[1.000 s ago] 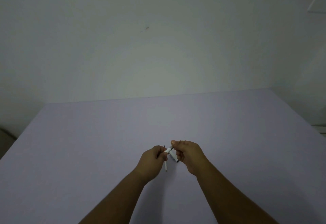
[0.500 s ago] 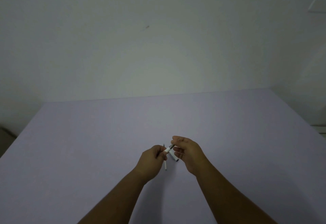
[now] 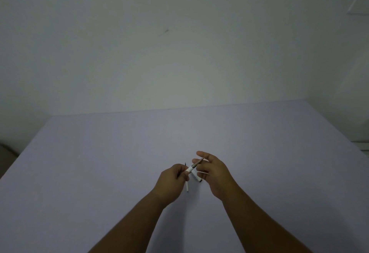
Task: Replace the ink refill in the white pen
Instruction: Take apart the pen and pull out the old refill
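Observation:
My left hand (image 3: 171,179) is closed around the white pen (image 3: 189,169). Its grey-brown tip end (image 3: 197,163) sticks out up and to the right. My right hand (image 3: 214,171) hovers just right of that tip with its fingers spread and nothing gripped. A thin white stick (image 3: 187,188) shows below my left hand, and a dark point shows above the knuckles. I cannot tell whether it lies on the table or is held. A short white piece with a dark end (image 3: 196,177) lies on the table between my hands.
The lilac table top (image 3: 99,163) stretches wide to both sides and ends at a pale wall (image 3: 179,53) behind. Its right edge falls away near a white object (image 3: 363,145).
My right hand's fingers were pinched on the pen's tip end; they have let go, spread apart and drifted slightly right. My left hand has kept the pen almost still.

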A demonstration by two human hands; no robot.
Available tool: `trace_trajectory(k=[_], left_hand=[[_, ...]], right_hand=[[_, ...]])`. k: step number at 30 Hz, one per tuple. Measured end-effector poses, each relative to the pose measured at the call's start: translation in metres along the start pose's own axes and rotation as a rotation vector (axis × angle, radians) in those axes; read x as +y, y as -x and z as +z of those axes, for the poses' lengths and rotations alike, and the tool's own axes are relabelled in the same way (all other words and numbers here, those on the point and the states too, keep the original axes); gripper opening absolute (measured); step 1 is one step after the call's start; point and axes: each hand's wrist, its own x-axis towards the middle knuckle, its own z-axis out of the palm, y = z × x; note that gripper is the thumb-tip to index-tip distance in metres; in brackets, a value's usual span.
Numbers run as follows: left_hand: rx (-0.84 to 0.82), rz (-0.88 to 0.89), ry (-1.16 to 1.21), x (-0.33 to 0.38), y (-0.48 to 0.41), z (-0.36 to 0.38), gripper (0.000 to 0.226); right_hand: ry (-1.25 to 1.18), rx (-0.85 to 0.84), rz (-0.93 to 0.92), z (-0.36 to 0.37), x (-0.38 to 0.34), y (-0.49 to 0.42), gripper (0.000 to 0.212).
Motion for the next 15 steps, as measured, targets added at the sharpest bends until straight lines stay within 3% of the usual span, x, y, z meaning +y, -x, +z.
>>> trace_trajectory(k=[3,9,15], left_hand=[[0.002,-0.003,0.013,0.0,0.001,0.0,0.017],[-0.021,-0.039,0.117,0.003,0.004,-0.002,0.016],[-0.077,-0.056,0.218,0.001,0.0,-0.002,0.029]], right_hand=[[0.004,-0.031,0.033,-0.001,-0.001,0.002,0.036],[-0.038,0.143,-0.07,0.0,-0.003,-0.008,0.03],[0.054,0.141,-0.118,0.002,-0.008,-0.015,0.032]])
